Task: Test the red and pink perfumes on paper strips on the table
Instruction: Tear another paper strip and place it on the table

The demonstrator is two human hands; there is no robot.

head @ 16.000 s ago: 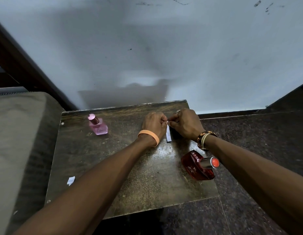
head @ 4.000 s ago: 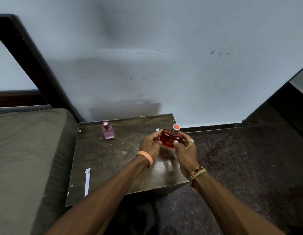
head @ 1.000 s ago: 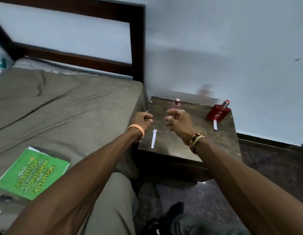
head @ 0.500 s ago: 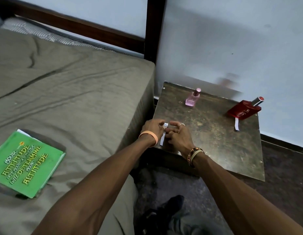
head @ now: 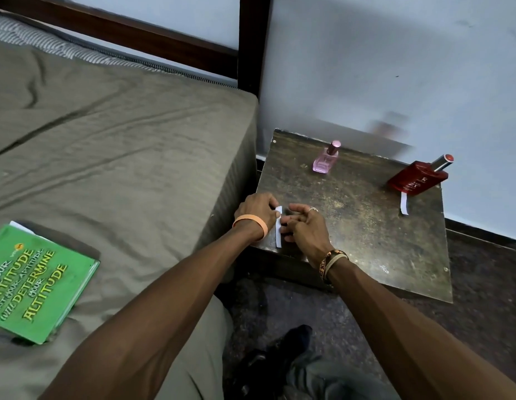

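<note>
Judged roughly halfway through. Pinching the far end of a paper strip (head: 278, 230) with the left grip (head: 256, 210), thumb and fingers clenched on it, and keeping it flat on the bench (head: 352, 241) by the near corner. Grasping nothing with the right grip (head: 306, 226): released, fingers loosely curved, tips just beside the strip's right edge. Cannot tell whether touching it.

Well beyond the right grip and off to its right, at the far corner of the bench: the red bottle (head: 418, 180), with a second strip (head: 404, 204) at its foot, one end at or under the base. Read as the red test probably done, though cannot make out any dampness on that paper.

Ahead of both grips and well apart from them: the pink bottle (head: 326, 160), upright, cap on. Read as the pink test not yet begun. Left to do on that reading: bring strip and pink bottle together, uncap, spray, set down.

Far to the left of the left grip, on the bed (head: 135, 140): a green book (head: 34, 281).
</note>
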